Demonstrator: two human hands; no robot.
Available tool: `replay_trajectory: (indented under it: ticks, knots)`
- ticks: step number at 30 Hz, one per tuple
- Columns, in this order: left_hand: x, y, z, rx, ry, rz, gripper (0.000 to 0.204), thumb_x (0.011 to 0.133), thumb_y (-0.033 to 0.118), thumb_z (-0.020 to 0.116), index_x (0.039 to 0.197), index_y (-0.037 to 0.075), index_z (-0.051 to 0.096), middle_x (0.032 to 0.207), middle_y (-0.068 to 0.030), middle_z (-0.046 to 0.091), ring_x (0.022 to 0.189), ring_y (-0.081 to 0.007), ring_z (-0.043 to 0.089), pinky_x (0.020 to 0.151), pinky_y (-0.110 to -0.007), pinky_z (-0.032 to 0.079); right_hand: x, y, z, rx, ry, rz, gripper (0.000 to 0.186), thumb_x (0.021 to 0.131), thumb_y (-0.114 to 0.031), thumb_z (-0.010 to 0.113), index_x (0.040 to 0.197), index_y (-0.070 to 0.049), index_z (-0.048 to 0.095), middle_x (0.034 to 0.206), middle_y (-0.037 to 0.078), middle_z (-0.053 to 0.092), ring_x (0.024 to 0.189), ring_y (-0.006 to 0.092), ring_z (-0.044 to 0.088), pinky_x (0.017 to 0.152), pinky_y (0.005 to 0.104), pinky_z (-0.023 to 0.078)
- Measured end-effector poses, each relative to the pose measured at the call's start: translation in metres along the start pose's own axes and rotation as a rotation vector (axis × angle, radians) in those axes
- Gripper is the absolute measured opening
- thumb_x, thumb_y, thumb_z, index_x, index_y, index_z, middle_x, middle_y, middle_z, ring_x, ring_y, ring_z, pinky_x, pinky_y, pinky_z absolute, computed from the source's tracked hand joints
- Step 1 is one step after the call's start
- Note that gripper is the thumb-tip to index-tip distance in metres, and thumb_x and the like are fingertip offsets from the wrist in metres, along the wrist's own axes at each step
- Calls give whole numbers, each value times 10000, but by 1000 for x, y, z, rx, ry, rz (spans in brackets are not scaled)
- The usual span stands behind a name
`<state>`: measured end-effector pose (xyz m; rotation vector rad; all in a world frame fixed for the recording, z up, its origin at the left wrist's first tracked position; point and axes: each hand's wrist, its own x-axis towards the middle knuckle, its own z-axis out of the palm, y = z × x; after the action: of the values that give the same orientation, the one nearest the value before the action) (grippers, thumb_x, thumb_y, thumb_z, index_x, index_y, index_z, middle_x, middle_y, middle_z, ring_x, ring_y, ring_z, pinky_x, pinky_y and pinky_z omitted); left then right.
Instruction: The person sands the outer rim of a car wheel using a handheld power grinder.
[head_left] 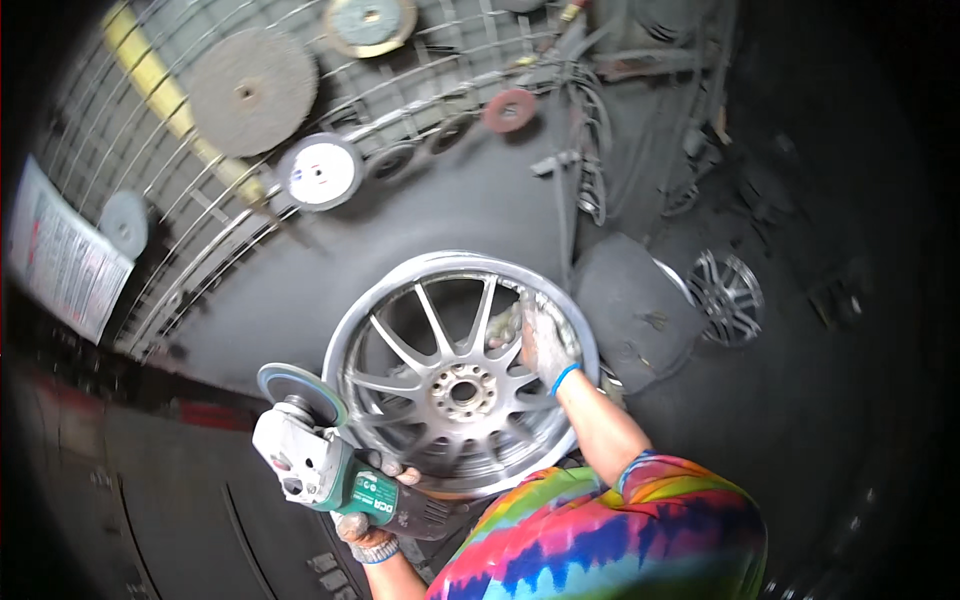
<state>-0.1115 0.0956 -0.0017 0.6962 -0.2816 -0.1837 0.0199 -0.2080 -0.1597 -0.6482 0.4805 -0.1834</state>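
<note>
A multi-spoke silver alloy wheel (465, 390) lies in front of me with its hub up. My left hand (357, 530), in a dirty pale work glove, is closed around the green body of an angle grinder (365, 492). The grinder has a white-grey head, and its round disc (303, 392) stands tilted beside the wheel's left edge. My right hand (543, 345), gloved with a blue cuff, is closed on the wheel at its right side, by the spokes and inner rim. Part of its fingers shows between the spokes.
A wire mesh rack (170, 225) at the far left carries several discs, including a large grey disc (252, 92) and a red disc (509, 110). Cables (590, 130) hang behind. Right of the wheel are a dark rounded seat-like thing (635, 310) and another wheel (727, 297).
</note>
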Motion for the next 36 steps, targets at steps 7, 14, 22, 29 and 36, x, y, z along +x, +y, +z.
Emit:
replay_trajectory:
  ticks: [7,14,22,29,36]
  knots:
    - [4,-4,-5,-167,29,28,696,709,232,819,1272,-24,501,1151,-117,548,1087,-274,525,885,-486,460,6,-21,115,-585,-470,195,404,945,-506,616,983,-111,539,692,21,519,533,202,571,513,377,535]
    - [27,-17,-21,32,157,33,706,733,359,828,1239,-19,515,1157,-187,629,1138,-334,609,1026,-480,458,-104,-27,104,-974,-519,-274,493,941,-389,651,1202,15,546,949,119,660,858,233,668,783,360,540]
    - [66,-43,-23,96,165,-313,662,828,321,781,1328,14,475,1146,-132,638,1009,-248,666,814,-384,583,-152,-4,103,-222,-926,712,548,865,-389,744,1232,-30,552,1052,81,646,918,175,651,825,327,545]
    - [56,-56,-33,-44,384,-146,576,844,410,744,1192,21,502,1063,-173,652,887,-338,693,718,-481,631,-135,-9,130,-584,-866,790,437,900,-293,719,1218,-25,584,1007,29,647,823,82,625,701,249,533]
    - [90,-66,-19,226,270,-293,446,896,298,717,1217,39,549,1062,-116,663,960,-255,677,845,-381,585,-143,-25,107,-538,-675,649,512,904,-385,584,1239,-2,529,891,75,673,778,139,666,675,270,555]
